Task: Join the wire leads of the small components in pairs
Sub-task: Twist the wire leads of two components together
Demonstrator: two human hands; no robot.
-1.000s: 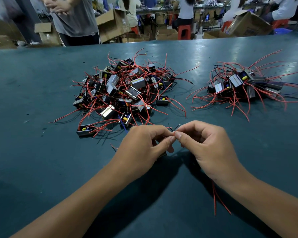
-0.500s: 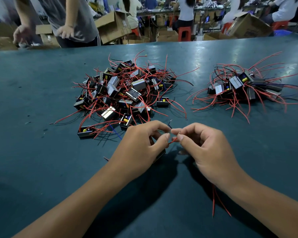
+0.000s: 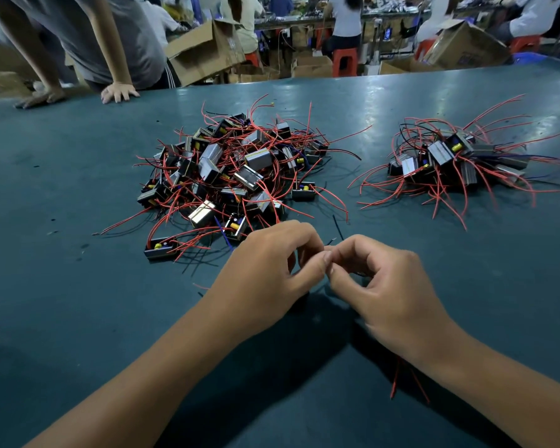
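Both hands have slid right a bit, left hand (image 3: 265, 270) and right hand (image 3: 379, 286) each pinching the wire leads (image 3: 332, 241) between fingertips over the table (image 3: 62, 302), so twist tight, keep ends aligned.

red leads (image 3: 333, 202), black components (image 3: 303, 191), teal table (image 3: 62, 286).

Wire leads pinched between left hand (image 3: 265, 273) and right hand (image 3: 385, 292): mostly hidden by fingers, only a tip (image 3: 332, 241) shows. Held component hidden under palms. Red wires (image 3: 395, 379) emerge beneath right wrist, origin hidden. Right pile (image 3: 459, 163) wires cut off at frame edge.
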